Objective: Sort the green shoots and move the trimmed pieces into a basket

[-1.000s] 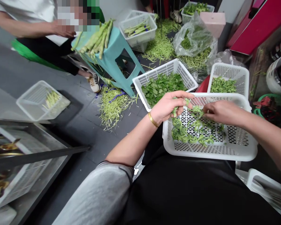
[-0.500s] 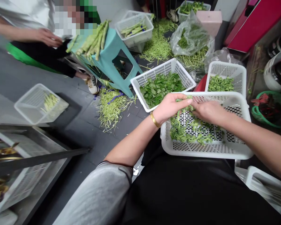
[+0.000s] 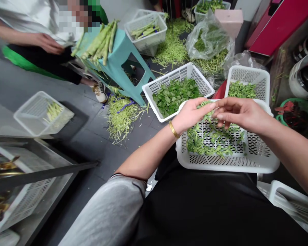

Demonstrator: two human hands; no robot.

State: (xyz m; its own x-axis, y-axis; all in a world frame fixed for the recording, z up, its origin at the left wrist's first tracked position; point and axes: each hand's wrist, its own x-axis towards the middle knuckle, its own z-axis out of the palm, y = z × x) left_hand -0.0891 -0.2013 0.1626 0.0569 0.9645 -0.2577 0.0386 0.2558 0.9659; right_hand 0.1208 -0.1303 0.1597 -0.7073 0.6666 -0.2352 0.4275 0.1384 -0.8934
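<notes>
Greens (image 3: pixel 206 110) in left hand (image 3: pixel 193 115)

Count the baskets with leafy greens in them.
4: the large front basket, the broad-leaf basket beyond its left side, the smaller basket behind its right side, and the far basket by the pink box. Others may be hidden.

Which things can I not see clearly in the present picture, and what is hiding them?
All in the head view:
- Whether the right hand pinches anything: its curled fingers hide this.
- Part of the sprig: covered by the left hand.
- Area beside the white shirt: pixel blocks.
- Contents of the green basket: dark, blurred.
</notes>
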